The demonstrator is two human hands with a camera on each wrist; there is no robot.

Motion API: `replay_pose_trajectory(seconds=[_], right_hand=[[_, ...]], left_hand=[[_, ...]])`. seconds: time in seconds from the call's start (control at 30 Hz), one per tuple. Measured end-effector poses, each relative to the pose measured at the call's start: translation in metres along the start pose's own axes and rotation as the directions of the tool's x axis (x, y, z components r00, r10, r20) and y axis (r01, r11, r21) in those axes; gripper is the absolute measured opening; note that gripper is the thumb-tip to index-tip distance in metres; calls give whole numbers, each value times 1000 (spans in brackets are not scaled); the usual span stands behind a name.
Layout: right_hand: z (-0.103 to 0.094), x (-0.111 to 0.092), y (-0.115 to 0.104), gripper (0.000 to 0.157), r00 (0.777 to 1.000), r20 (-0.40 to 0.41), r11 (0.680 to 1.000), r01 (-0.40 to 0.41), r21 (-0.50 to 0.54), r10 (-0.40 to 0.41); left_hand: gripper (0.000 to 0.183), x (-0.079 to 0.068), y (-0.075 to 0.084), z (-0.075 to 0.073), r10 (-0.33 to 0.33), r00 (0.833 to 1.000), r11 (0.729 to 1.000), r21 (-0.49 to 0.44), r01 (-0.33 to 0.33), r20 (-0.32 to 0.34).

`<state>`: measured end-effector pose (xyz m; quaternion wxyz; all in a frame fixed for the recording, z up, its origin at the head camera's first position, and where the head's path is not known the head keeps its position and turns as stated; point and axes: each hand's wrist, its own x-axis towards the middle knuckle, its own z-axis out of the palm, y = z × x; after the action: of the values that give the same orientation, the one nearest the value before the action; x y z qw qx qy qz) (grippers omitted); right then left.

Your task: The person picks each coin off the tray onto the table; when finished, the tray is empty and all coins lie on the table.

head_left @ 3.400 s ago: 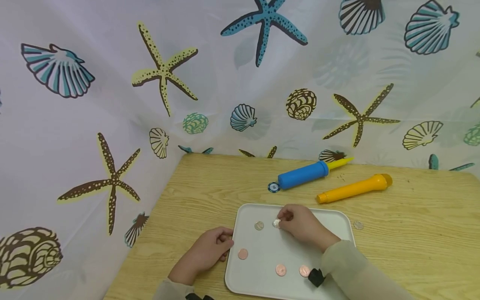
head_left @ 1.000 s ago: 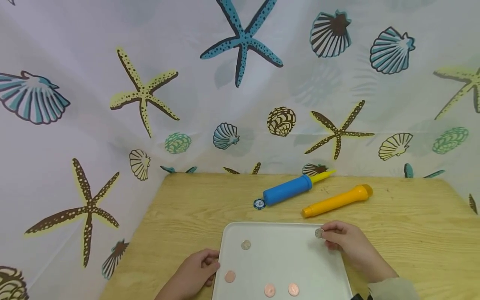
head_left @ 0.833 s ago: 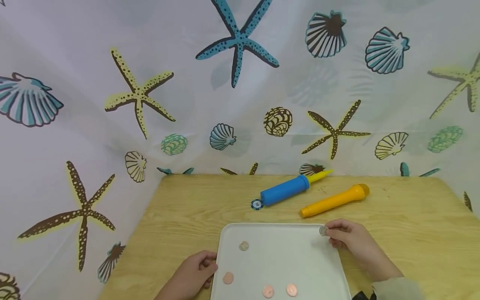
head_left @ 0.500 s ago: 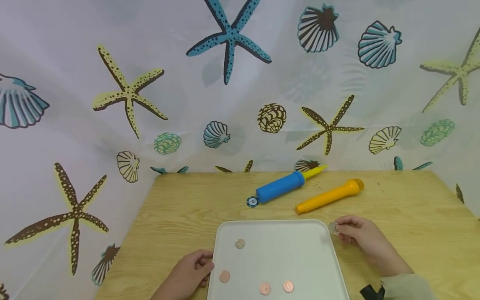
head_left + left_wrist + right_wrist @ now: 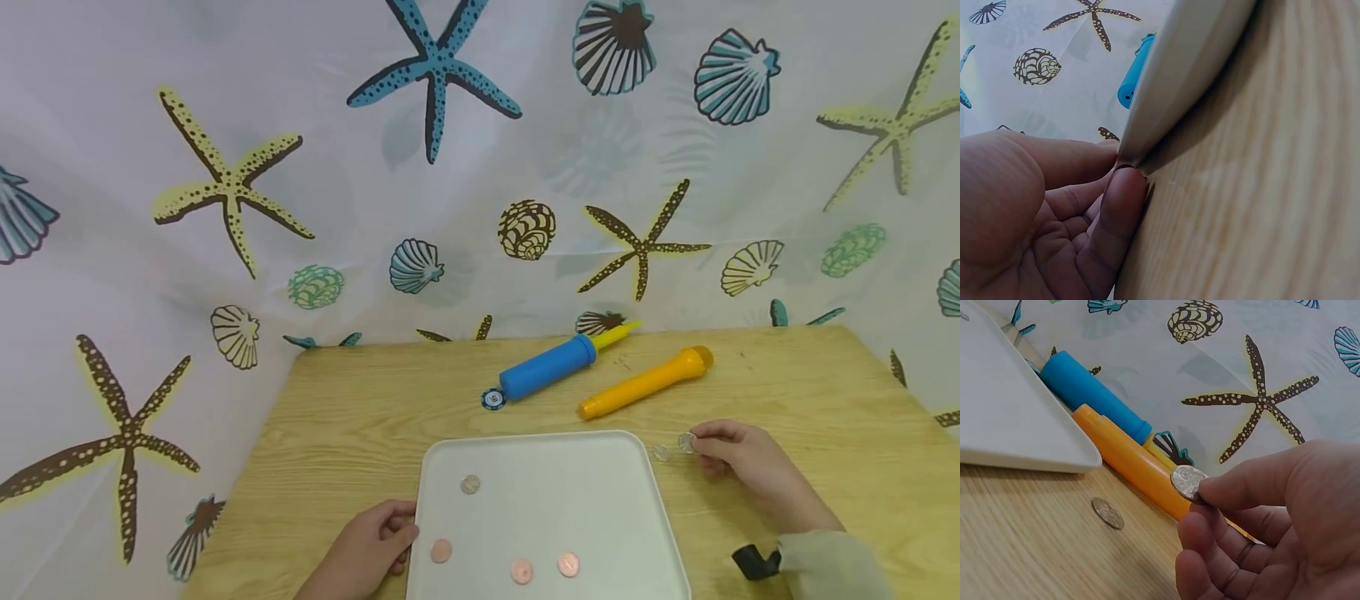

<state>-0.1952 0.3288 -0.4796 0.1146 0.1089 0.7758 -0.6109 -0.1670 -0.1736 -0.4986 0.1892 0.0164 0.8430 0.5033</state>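
Silver coin (image 5: 1186, 481) up, and it is held just above the desk (image 5: 757, 392), out beyond the right side of the white tray (image 5: 540, 500)! By the fingers of the right hand (image 5: 750, 465) it is pinched at one edge only, with most of its face uncovered, and that is where trouble could begin: should the pinch be loosened or the coin be twisted, it could be dropped on its rim and sent rolling across the wood. A second silver coin (image 5: 661, 453) is seen flat on the desk, between tray and hand, near the held one; if the release is made too far toward the tray, the two could be overlapped, or the lying coin could be knocked away.

Over on the other side, the tray's left edge is gripped between the fingers of the left hand (image 5: 367, 543). Should that edge be tipped or tugged, a slide could be caused among the third silver coin (image 5: 470, 484) and the three copper coins (image 5: 521, 572) spread on the tray. The orange toy microphone (image 5: 645, 383) is placed behind the right hand; if it is brushed, a roll could be set off. By the blue hand pump (image 5: 551, 367), touched by a poker chip (image 5: 493, 399) farther back, little risk seems to be posed.
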Motion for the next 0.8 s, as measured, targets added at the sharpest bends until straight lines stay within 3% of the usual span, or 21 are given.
replay_pose_trajectory(seconds=[0.27,0.57,0.8], right_hand=[[-11,-1,6,32,998,-49,995,-35,-92,31],[-8,1,11,33,992,-120,972,-69,-227,42],[-6,8,14,29,985,-146,894,15,-447,-89]], left_hand=[[38,-1,0,0,-21,1000,1000,-1,21,-4],[37,-2,1,3,-23,1000,1000,-10,23,1],[37,-1,1,2,-15,1000,1000,-8,15,-8]])
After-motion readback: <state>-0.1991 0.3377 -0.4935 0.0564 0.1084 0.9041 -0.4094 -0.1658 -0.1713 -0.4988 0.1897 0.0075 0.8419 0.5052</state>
